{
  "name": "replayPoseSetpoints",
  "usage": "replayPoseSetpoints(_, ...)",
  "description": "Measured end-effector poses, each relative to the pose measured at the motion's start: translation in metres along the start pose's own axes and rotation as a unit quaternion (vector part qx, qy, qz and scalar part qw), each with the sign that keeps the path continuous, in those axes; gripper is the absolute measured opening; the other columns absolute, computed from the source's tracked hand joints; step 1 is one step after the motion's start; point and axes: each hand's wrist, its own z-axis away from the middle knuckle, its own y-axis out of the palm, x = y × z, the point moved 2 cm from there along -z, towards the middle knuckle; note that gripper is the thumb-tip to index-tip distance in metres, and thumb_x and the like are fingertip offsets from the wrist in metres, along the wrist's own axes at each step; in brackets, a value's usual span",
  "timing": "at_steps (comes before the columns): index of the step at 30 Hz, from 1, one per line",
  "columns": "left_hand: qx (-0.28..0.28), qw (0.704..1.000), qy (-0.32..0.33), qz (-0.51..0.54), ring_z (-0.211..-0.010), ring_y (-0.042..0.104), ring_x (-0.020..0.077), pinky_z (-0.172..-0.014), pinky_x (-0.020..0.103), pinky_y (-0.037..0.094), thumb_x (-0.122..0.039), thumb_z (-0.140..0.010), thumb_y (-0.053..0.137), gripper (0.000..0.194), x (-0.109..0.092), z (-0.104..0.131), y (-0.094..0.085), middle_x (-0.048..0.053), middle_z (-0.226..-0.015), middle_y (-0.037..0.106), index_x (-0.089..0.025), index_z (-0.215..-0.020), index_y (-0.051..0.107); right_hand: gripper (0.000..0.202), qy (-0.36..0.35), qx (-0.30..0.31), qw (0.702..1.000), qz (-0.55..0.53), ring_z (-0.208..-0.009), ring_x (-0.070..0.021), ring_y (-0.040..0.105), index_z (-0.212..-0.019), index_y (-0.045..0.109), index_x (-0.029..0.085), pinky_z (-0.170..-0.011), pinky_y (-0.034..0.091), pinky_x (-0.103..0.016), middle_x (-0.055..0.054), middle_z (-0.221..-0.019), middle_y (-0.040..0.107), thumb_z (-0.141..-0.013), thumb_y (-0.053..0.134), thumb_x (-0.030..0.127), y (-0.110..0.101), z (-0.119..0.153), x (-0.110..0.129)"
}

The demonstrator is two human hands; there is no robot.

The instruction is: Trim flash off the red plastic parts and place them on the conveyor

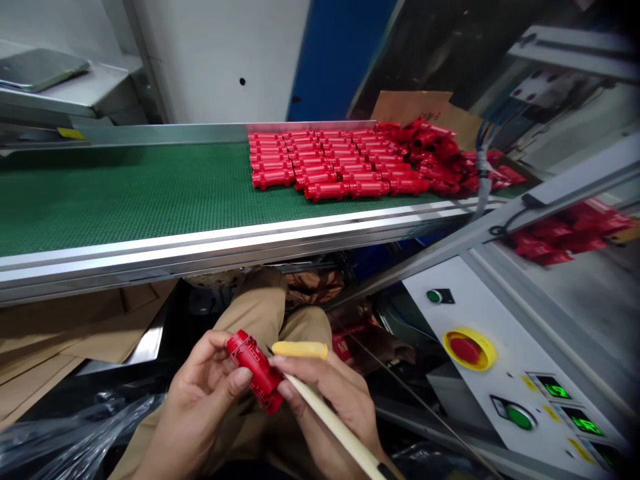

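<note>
I see the long green textured conveyor belt (125,193) across my view, with the slanted white control panel (493,380) on the right. Neat rows of red plastic cylinders (327,191) lie on the belt beside a jumbled red heap (433,143). Below the belt, my left hand (197,390) grips one ribbed red plastic cylinder (257,367), tilted between thumb and fingers. My right hand (337,393) is closed around a long cream rod (327,417), its near end against or just beside the cylinder. A short rounded yellow piece (300,350) lies along the right fingers. Pushing hard could twist the cylinder out of that fingertip hold; if the rod slid off the curved wall, it could jab my left thumb.
</note>
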Motion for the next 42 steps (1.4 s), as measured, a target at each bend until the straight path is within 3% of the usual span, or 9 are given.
replayPoseSetpoints(10,0.012,0.999,0.022,-0.021,-0.076,0.066,0.0127,-0.071,0.018,0.056,-0.023,-0.084,0.085,0.018,0.000,-0.001,0.006,0.000,-0.084,0.075,-0.025,-0.097,0.072,0.045,-0.045,-0.015,0.999,0.009,-0.096,-0.0217,0.071,-0.127,0.073,0.021,-0.088,0.056,-0.038,-0.007,-0.113,0.078,-0.088,0.070,-0.004,0.006,0.003,-0.001)
replayPoseSetpoints(20,0.023,0.998,0.037,-0.053,-0.073,0.063,0.0125,-0.068,0.018,0.054,-0.026,-0.085,0.084,0.018,0.001,0.000,0.002,-0.001,-0.082,0.073,-0.024,-0.096,0.071,0.036,-0.069,-0.021,0.996,0.049,-0.095,-0.0215,0.071,-0.124,0.073,0.016,-0.092,0.053,-0.040,-0.009,-0.111,0.078,-0.092,0.068,0.000,0.010,0.004,-0.001)
replayPoseSetpoints(28,-0.009,0.993,0.062,-0.097,-0.074,0.066,0.0126,-0.069,0.018,0.056,-0.025,-0.086,0.084,0.018,0.001,0.002,0.002,-0.001,-0.085,0.076,-0.025,-0.097,0.070,0.030,-0.061,-0.028,0.993,0.098,-0.083,-0.0227,0.066,-0.117,0.073,0.015,-0.086,0.053,-0.043,-0.010,-0.094,0.074,-0.091,0.066,0.003,0.010,0.009,0.002)
replayPoseSetpoints(34,-0.019,0.992,0.067,-0.106,-0.070,0.065,0.0121,-0.065,0.018,0.055,-0.027,-0.084,0.085,0.019,0.001,0.000,-0.002,-0.002,-0.083,0.074,-0.025,-0.097,0.070,0.021,-0.030,0.018,0.992,0.121,-0.079,-0.0218,0.067,-0.110,0.077,0.015,-0.077,0.055,-0.037,-0.009,-0.087,0.072,-0.092,0.067,0.008,-0.004,0.008,0.006)
replayPoseSetpoints(42,0.004,0.997,0.025,-0.070,-0.076,0.066,0.0130,-0.070,0.017,0.056,-0.029,-0.086,0.083,0.019,-0.005,0.005,0.008,-0.001,-0.083,0.074,-0.026,-0.100,0.071,0.022,0.050,-0.029,0.998,0.014,-0.087,-0.0163,0.074,-0.110,0.079,0.026,-0.078,0.058,-0.024,-0.002,-0.096,0.078,-0.093,0.073,0.014,-0.008,0.000,0.008)
